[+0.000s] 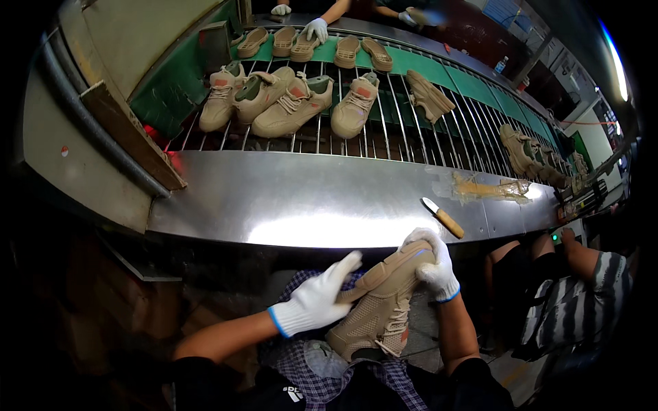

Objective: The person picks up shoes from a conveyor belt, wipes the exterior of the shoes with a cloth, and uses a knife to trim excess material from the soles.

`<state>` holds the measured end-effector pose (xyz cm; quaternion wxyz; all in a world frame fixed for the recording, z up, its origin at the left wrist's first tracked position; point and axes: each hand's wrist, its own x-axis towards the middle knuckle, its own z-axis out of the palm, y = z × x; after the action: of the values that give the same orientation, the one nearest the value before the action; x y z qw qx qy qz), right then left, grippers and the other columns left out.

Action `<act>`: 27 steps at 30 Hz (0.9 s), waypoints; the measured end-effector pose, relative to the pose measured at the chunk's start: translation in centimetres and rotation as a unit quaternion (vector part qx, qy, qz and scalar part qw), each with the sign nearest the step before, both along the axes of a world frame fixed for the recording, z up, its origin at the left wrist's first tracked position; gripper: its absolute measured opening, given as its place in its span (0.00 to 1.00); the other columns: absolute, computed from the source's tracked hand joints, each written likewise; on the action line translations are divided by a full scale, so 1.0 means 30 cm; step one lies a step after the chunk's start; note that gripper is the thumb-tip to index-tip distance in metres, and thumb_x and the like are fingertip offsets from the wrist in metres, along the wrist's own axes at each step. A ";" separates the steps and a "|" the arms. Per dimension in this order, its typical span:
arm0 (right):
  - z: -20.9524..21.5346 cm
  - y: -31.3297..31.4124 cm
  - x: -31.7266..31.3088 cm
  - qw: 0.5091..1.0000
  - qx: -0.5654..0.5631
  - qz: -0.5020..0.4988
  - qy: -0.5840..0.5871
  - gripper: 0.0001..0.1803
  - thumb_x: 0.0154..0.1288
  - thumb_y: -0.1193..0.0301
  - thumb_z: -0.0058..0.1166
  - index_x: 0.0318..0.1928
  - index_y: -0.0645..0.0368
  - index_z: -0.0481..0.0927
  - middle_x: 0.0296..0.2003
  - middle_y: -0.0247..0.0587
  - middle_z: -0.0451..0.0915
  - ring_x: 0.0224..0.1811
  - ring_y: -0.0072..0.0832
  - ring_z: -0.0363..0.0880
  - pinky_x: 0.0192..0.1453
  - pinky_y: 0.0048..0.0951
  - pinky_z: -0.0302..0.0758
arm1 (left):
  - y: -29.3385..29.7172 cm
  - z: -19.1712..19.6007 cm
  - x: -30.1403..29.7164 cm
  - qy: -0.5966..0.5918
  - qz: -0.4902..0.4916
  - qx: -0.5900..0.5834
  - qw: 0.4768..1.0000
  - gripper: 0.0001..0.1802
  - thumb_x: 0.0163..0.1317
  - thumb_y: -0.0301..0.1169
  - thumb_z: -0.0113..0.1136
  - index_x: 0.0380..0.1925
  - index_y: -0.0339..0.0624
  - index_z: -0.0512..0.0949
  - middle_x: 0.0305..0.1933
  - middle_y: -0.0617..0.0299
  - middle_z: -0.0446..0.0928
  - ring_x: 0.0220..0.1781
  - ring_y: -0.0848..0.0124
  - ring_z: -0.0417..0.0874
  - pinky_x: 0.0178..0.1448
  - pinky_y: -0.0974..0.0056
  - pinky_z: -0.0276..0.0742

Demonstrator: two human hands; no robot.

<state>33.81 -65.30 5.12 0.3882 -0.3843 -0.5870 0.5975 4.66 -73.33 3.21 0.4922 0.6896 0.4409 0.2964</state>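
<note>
A beige lace-up shoe (375, 314) is tilted over my lap, its toe pointing up and away from me. My right hand (436, 266), in a white knit glove, is wrapped round the toe end and holds it. Along the shoe's left side runs a thick beige sole (387, 268); whether its heel end is joined to the upper cannot be made out. My left hand (317, 299), gloved alike, lies by that heel end with its fingers stretched out, slightly blurred. A knife (443, 218) with a wooden handle rests on the metal ledge beyond my right hand.
A steel ledge (288, 198) lies before me. Behind it, a rod conveyor (404, 130) carries several beige shoes (291, 109) and, on a green strip, loose soles (346, 51). A co-worker's gloved hand (317, 29) touches one sole. Another person (576, 301) sits at right.
</note>
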 end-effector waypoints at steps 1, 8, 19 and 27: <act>0.005 0.001 0.000 1.000 0.012 0.007 -0.014 0.45 0.47 0.43 0.82 0.55 0.64 0.80 0.49 0.40 0.82 0.53 0.29 0.82 0.59 0.33 0.79 | 0.062 0.104 0.036 0.009 -0.020 0.071 0.997 0.45 0.61 0.21 0.67 0.79 0.37 0.61 0.71 0.38 0.75 0.67 0.48 0.84 0.66 0.55 0.85; 0.058 -0.010 -0.003 0.997 0.065 0.005 -0.038 0.45 0.47 0.40 0.81 0.52 0.64 0.81 0.46 0.40 0.82 0.49 0.28 0.82 0.56 0.31 0.78 | 0.175 0.124 0.053 -0.190 -0.092 0.051 0.976 0.32 0.62 0.14 0.60 0.68 0.35 0.78 0.63 0.46 0.85 0.67 0.60 0.86 0.74 0.59 0.79; -0.039 0.020 0.014 0.997 -0.033 0.014 -0.073 0.47 0.50 0.42 0.79 0.59 0.64 0.78 0.52 0.40 0.83 0.57 0.28 0.82 0.64 0.32 0.78 | 0.136 0.115 0.004 0.018 -0.123 0.004 0.992 0.48 0.58 0.28 0.60 0.81 0.33 0.58 0.66 0.26 0.76 0.47 0.47 0.92 0.56 0.56 0.89; 0.195 0.029 -0.123 0.985 0.081 0.016 -0.154 0.57 0.51 0.49 0.81 0.74 0.64 0.67 0.62 0.47 0.76 0.66 0.34 0.75 0.74 0.38 0.71 | 0.066 0.177 -0.071 -0.004 -0.070 0.108 0.992 0.63 0.59 0.43 0.79 0.80 0.23 0.47 0.75 0.25 0.66 0.72 0.43 0.79 0.73 0.56 0.79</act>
<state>30.11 -64.43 10.95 0.3132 -0.4298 -0.6922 0.4879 2.53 -71.35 8.53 0.4359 0.7667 0.3551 0.3100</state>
